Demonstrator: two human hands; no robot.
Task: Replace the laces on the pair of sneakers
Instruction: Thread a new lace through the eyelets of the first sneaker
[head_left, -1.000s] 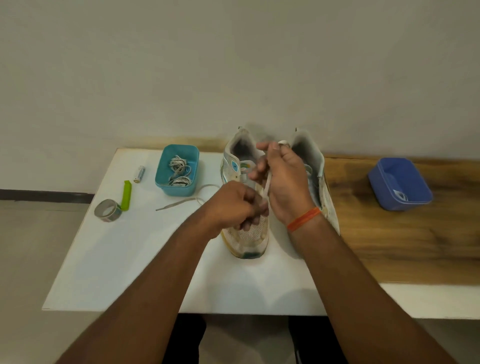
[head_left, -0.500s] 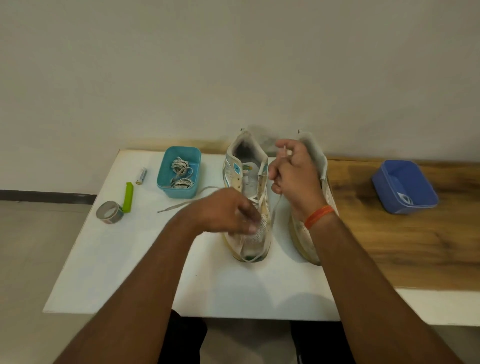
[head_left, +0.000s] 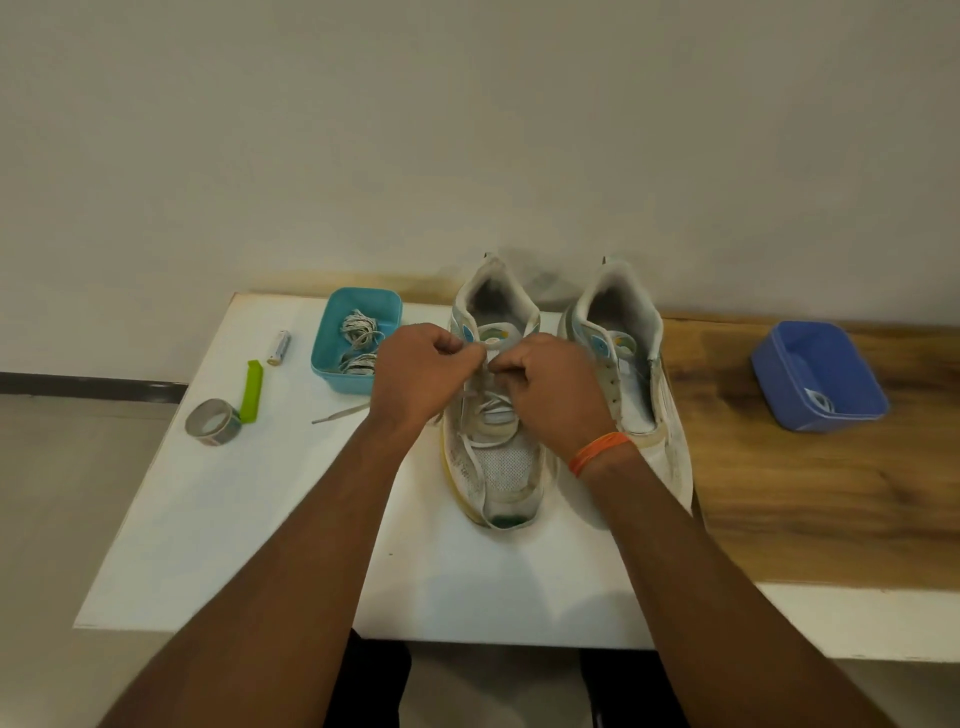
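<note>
Head view: left hand (head_left: 422, 375) and right hand (head_left: 551, 385) both pinching lace (head_left: 485, 400) over left sneaker (head_left: 493, 415) tongue, likely to tighten; unlaced sneaker (head_left: 631, 374) just right of right hand.

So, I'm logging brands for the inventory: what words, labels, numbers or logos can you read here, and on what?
None can be read.
left sneaker: tongue patch and side mark, too blurred.
right sneaker: tongue patch, too blurred.
battery: print too small.
blue tub: white mark inside, illegible.
</note>
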